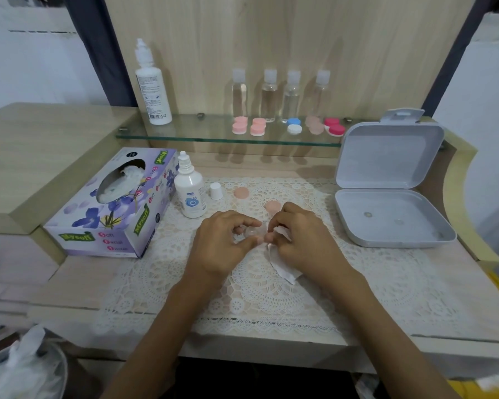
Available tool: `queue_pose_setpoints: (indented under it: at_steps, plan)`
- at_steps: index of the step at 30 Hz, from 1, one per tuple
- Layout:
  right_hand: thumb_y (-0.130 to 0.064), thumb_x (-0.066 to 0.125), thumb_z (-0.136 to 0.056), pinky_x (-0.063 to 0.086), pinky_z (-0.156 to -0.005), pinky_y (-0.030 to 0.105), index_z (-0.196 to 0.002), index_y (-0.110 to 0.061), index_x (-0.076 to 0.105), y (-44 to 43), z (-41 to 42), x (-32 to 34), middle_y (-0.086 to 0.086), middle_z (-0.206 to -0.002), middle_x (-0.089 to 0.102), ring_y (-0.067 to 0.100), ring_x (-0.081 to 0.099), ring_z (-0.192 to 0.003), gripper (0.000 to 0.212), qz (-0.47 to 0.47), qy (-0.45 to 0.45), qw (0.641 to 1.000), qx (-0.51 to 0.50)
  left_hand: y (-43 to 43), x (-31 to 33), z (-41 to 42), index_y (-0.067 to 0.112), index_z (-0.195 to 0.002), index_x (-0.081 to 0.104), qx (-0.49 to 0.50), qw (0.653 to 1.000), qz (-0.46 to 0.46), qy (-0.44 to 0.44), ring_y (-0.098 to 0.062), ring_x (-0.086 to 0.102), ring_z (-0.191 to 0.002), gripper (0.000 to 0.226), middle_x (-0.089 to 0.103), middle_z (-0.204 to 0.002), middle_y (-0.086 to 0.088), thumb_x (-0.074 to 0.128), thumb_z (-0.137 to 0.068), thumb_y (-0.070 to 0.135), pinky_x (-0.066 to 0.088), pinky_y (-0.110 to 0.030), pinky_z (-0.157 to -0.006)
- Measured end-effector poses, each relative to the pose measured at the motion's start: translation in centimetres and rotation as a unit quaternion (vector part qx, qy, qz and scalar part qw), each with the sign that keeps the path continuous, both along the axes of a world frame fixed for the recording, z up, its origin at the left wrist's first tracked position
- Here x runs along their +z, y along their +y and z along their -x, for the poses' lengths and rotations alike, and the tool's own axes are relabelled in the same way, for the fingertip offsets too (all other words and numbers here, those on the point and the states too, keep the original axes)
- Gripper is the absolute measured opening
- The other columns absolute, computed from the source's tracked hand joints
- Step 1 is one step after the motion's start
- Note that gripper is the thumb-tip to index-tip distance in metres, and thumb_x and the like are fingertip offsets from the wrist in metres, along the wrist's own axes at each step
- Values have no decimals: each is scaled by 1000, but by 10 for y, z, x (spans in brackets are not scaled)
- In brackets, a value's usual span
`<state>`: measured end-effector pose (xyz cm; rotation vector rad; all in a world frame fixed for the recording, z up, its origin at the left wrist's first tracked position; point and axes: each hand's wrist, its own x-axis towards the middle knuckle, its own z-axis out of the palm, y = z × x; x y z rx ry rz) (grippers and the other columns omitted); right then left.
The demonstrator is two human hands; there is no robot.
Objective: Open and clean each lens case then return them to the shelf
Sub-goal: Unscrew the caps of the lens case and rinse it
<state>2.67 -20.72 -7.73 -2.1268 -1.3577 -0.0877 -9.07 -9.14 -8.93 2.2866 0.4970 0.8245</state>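
At the centre of the frame a clear lens case (pixel 252 232) is pinched between the curled thumb and fingers of the left hand (pixel 222 240). A crumpled white tissue (pixel 283 264) is gripped in the curled fingers of the right hand (pixel 303 240) and pressed against the right end of the case. Its loose tail is trailed onto the lace mat (pixel 271 300).

Just above the right hand a peach cap (pixel 272 205) is laid flat, partly hidden by the knuckles. A second peach cap (pixel 241 193) is set up and to the left, apart from it.

Further left a small white cap (pixel 216 190) is stood beside an uncapped solution bottle (pixel 189 197). A tissue box (pixel 113 208) is angled along the mat's left edge.

At the right, an open grey box (pixel 386 220) is placed at the mat's right edge with its lid raised. A strip of bare lace is left between it and the right hand. A broad stretch of lace is seen below the hands, down to the desk's front edge (pixel 271 345).

Across the upper middle, the glass shelf (pixel 185 137) is fixed above the desk's back. Five coloured lens cases (pixel 293 125) are lined near its front edge. Four clear bottles (pixel 269 93) are ranged behind them, and a tall white bottle (pixel 153 90) is stood at the left end.
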Motion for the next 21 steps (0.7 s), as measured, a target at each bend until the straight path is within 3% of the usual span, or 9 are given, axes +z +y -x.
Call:
queue_pose_setpoints:
  at_steps: [7,15,21]
  plan:
    - [-18,72,-79,47,-73,37,-78,-16,67,4,-6,-6,-8,-84,60,15,58,-80,6,-21,108,994,12,0,0,0,24,-95,74,5,1000,-6,6,-2,56,-75,25,67,-84,11,80,-72,31,47,-23,-71]
    - [-12,75,-76,40,-69,26,-77,-14,71,-1,-8,-6,7,-83,65,21,57,-78,5,-107,283,953,21,-1,0,1,25,-95,74,11,1000,-1,7,-3,55,-77,23,66,-84,12,80,-73,27,47,-25,-74]
    - [-12,75,-78,47,-73,38,-69,-20,70,-5,-7,-6,2,-78,67,23,61,-76,13,-159,381,911,7,-1,-1,0,25,-96,74,9,1000,-7,8,-7,56,-78,24,66,-84,12,81,-73,24,49,-28,-75]
